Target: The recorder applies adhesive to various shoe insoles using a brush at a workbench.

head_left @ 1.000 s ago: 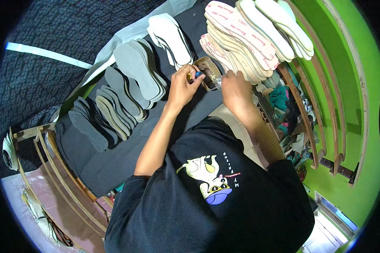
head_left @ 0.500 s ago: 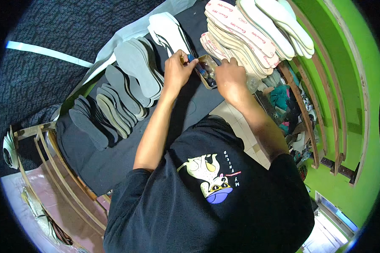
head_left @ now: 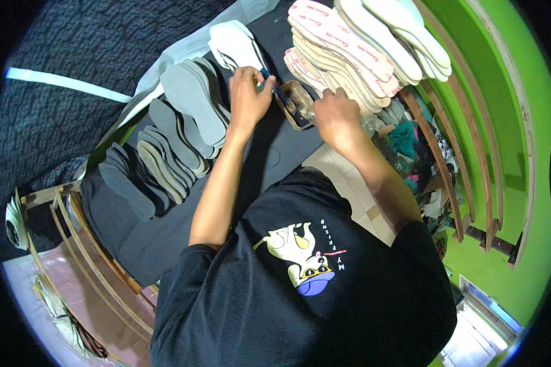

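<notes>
My left hand (head_left: 251, 101) pinches a thin, blue, stick-like tool (head_left: 279, 93); its lower end dips into a small tan open box (head_left: 302, 127). Dark stuff and crumpled clear plastic show inside the box, too small to make out. At the box's right side my right hand (head_left: 337, 115) is closed, fingers bent down by the plastic; what it grips, if anything, is hidden. Just beyond my left hand lie white shoe insoles (head_left: 231, 41). Beyond my right hand is a stack of cream insoles (head_left: 343, 92), the upper ones with red print.
Several grey insoles (head_left: 187, 92) and dark insoles (head_left: 127, 183) lie in rows on the black-covered table (head_left: 239, 202). White insoles (head_left: 398, 21) are piled at the far right. Wooden slats (head_left: 471, 116) curve along the green wall, above a heap of scraps (head_left: 410, 147).
My left hand has shifted slightly left and away from the box, and more of the blue tool shows. My right hand stays by the box.
</notes>
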Available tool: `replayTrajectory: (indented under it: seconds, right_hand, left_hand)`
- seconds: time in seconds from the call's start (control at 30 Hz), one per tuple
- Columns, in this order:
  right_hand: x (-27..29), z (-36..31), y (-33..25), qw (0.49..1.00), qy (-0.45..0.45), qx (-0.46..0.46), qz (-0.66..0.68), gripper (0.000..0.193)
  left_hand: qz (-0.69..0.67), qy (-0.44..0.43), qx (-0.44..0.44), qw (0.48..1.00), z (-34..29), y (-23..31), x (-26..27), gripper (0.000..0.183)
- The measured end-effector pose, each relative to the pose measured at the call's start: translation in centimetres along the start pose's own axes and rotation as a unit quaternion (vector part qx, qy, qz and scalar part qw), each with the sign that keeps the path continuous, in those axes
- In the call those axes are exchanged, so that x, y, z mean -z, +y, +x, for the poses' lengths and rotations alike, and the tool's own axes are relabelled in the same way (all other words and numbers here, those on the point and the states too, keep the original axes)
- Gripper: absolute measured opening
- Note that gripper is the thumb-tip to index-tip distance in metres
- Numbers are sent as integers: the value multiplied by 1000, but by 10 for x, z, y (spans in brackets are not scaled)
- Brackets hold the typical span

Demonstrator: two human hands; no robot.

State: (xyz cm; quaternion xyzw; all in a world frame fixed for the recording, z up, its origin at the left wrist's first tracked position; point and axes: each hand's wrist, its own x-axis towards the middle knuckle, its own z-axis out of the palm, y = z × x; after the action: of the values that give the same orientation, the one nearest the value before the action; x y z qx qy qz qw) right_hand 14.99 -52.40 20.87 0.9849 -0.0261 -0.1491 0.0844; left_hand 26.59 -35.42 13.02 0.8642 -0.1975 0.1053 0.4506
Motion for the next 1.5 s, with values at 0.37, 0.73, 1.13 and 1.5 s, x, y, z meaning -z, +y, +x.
replayTrajectory:
  seconds: [0.37, 0.73, 1.13, 1.5]
  right_hand:
    - [8, -9, 16, 997, -27, 7, 76, 37]
    - [-27, -37, 19, 874, 125, 9, 469, 68]
    - [-33, -36, -7, 824, 263, 61, 499, 67]
    - [-47, -42, 5, 579, -51, 127, 803, 68]
  left_hand:
    - [-169, -112, -9, 979, -33, 1, -10, 26]
    - [-285, -147, 116, 940, -43, 0, 5, 35]
    - [-493, -133, 185, 840, -41, 14, 25, 22]
    - [-531, -237, 76, 810, -30, 41, 68, 25]
